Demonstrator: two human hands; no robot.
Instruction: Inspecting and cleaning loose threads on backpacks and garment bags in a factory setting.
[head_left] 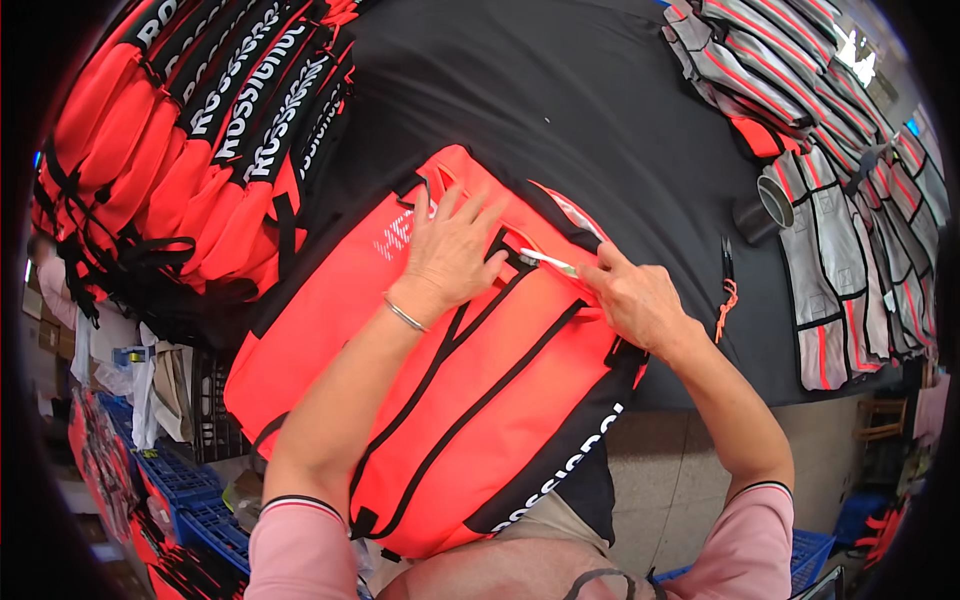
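Observation:
A bright red-orange backpack (440, 370) with black trim lies slanted across the front of the table, its lower end over my lap. My left hand (450, 245) rests on its upper part with fingers spread, holding nothing. In my right hand (630, 300), fingers closed, is a toothbrush (548, 262) with a white and green handle. Its bristled head touches the backpack near a black strap and buckle, just right of my left fingers. The part of the handle inside my grip is hidden.
Several red and black bags (190, 150) stand packed at the far left. Grey bags with red stripes (830, 260) pile up at the right, beside a tape roll (774, 200) and small black snips (727, 265) with an orange cord. Black cloth (500, 90) covers the table; blue crates (180, 475) stand below left.

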